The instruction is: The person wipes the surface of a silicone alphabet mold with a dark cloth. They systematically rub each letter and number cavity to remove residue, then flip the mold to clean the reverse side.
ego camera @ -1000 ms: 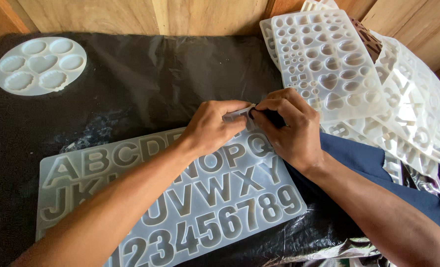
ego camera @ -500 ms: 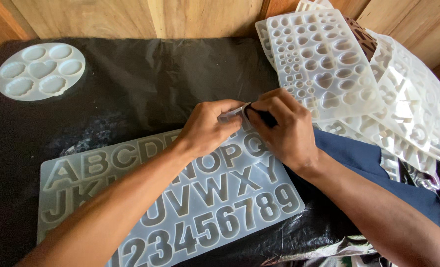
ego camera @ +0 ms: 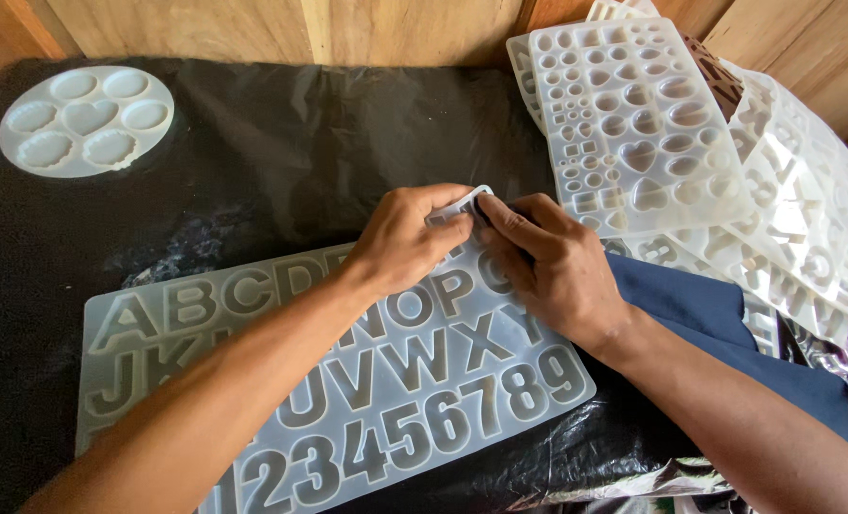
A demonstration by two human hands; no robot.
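A large translucent silicone mould [ego camera: 348,381] with letter and number cavities lies on black plastic sheeting in the head view. My left hand [ego camera: 409,238] pinches the mould's far right corner and bends it upward. My right hand [ego camera: 552,271] grips the same raised corner from the other side, thumb and fingers pressed against the lifted edge. What lies inside the bent cavity is hidden by my fingers. Both forearms cross over the mould.
A round white mould [ego camera: 86,119] with several shaped cavities sits at the far left. A stack of white moulds [ego camera: 633,124] with small hearts and ovals leans at the right. Blue cloth [ego camera: 700,314] lies under my right arm. Wooden boards [ego camera: 252,29] run behind.
Both hands stay on the mould's far corner, and that corner now stands bent up a little higher. Nothing else has moved.
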